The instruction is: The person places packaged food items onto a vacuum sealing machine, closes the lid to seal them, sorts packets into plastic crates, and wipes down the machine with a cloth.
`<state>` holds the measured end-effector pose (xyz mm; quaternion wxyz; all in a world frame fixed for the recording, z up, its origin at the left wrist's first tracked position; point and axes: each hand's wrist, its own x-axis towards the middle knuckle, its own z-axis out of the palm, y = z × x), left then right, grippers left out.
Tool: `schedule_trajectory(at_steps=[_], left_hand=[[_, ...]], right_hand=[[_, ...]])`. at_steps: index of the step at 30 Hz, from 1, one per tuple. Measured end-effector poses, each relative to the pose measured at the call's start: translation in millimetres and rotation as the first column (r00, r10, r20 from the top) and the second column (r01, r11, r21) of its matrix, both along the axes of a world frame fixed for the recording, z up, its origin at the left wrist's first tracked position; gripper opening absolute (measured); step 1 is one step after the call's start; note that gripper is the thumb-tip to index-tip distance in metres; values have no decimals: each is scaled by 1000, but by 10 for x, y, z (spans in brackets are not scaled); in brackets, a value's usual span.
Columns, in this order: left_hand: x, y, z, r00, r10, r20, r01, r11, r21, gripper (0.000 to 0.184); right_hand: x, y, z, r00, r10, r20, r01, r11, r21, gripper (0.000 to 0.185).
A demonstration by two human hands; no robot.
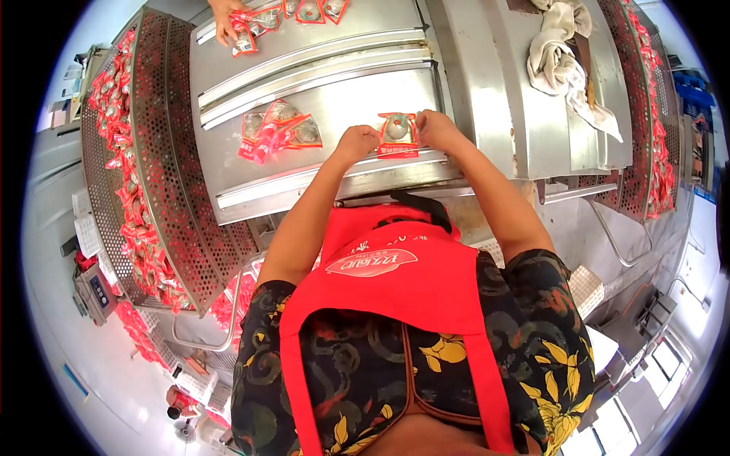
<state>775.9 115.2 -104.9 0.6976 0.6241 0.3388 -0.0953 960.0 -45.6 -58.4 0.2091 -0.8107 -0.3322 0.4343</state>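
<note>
Steel tabletop (365,95), seen from above. One clear-windowed red packet (398,131) at the near edge, roundish pale item inside, printed band toward the wearer. Left hand (358,142): fingers drawn together in a pinch on the packet's left edge. Right hand (439,131): thumb and fingers closed on its upper right corner. Packet sits between the two hands.

Left of the left hand, apart from it: small heap of similar packets (280,131), overlapping, some glare on the red film. Far side, beyond the metal rails (312,70): a co-worker's hand (224,17) at another group of packets, fingers on one; more packets in a row to its right.

Right: crumpled whitish cloth (551,64) on a steel surface, brown handle (590,93) beside it. Perforated metal bins at both sides, left bin (163,152) and right bin (633,106), red packets along each. Wearer in red apron (380,285).
</note>
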Motion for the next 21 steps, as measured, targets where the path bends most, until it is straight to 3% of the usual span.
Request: schedule_trajectory(at_steps=[2, 3, 4, 6, 7, 9, 11, 13, 19, 21], left_hand=[[47, -10, 36, 1000, -12, -18, 12, 999, 39, 20], [58, -17, 78, 998, -27, -50, 32, 995, 96, 19], [79, -26, 115, 996, -40, -82, 53, 987, 152, 18], [56, 18, -51, 999, -15, -45, 18, 997, 70, 17], [45, 31, -149, 1000, 20, -12, -20, 1000, -14, 16], [76, 6, -113, 1000, -17, -24, 17, 999, 27, 17], [109, -48, -39, 998, -53, -39, 55, 996, 67, 18], [220, -183, 67, 964, -206, -170, 257, 887, 383, 23], [246, -416, 176, 958, -242, -153, 285, 861, 421, 24], [166, -367, 282, 972, -233, -43, 223, 837, 499, 24]], right_hand=[[-169, -108, 352, 894, -36, 446, -10, 995, 101, 22], [-243, -199, 368, 894, -38, 447, -8, 995, 99, 22], [-302, -290, 364, 905, 67, 420, -158, 970, 187, 23], [-395, -399, 381, 872, 204, 446, -367, 873, 320, 17], [-400, -437, 299, 873, 198, 446, -362, 875, 320, 17], [-409, -471, 139, 803, 178, 568, -425, 840, 337, 13], [-425, -601, 110, 803, 112, 586, -379, 854, 357, 14], [-443, -736, 152, 796, 46, 604, -333, 866, 372, 15], [-535, -999, 284, 805, 31, 593, -272, 907, 322, 16], [-588, -888, 384, 782, -3, 623, -222, 933, 284, 20]])
